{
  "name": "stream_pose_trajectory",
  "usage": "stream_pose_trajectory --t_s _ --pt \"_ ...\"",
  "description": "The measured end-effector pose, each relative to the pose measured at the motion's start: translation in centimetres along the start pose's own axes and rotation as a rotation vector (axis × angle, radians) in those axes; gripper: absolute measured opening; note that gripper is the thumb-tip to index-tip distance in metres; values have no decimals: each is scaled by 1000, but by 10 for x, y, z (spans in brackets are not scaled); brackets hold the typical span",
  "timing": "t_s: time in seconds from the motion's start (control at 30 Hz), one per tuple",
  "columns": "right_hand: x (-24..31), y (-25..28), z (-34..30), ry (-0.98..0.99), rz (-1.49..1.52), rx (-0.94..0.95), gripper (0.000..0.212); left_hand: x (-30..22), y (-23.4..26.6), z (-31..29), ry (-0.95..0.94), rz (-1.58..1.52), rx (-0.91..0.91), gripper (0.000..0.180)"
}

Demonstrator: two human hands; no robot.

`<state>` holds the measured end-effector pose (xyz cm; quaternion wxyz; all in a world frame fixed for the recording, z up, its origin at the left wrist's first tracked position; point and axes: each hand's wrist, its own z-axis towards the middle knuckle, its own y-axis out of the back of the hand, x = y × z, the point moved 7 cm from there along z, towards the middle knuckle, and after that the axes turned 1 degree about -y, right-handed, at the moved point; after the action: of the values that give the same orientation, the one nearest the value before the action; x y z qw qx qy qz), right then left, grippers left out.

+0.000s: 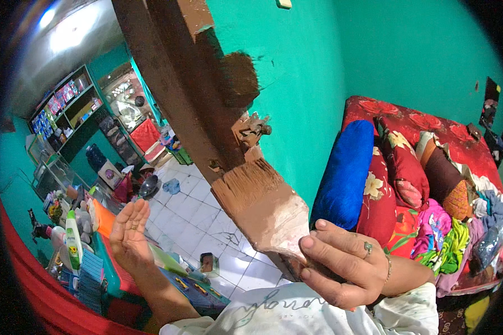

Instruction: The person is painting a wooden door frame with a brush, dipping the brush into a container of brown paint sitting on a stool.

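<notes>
A wide paintbrush [271,209] is gripped in my right hand [349,262]; its bristles and upper body are coated with brown paint. My fingers and thumb close on its lower end, hiding the handle. The bristles point up and left, overlapping a brown wooden door frame [190,84] in the picture; whether they touch it I cannot tell. Just above them, a paint-smeared metal fitting [254,131] sticks out of the frame. Brown paint also spreads onto the teal wall [296,84]. Left of the frame, my left hand [131,237] is raised and empty, palm showing and fingers extended.
To the right, a bed with a red cover [430,120] holds a blue bolster [343,173], pillows and piled clothes [452,234]. White floor tiles [198,209] run beyond the frame. A green-white bottle [73,240] and stocked shelves [67,106] are at left.
</notes>
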<state>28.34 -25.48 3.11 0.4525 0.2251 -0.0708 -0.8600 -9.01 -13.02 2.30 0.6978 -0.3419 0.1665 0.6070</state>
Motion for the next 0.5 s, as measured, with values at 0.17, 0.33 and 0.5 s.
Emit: stream_pose_trajectory --t_s 0.17,0.33,0.5 --pt "-27 -9 -10 -121 73 39 18 4 -5 -3 45 -42 -23 52" --pt "-23 1 -26 -194 176 -13 20 3 -10 -9 70 -143 57 51" --pt "-49 34 -50 -579 514 -299 10 4 -11 -18 66 -117 78 51"
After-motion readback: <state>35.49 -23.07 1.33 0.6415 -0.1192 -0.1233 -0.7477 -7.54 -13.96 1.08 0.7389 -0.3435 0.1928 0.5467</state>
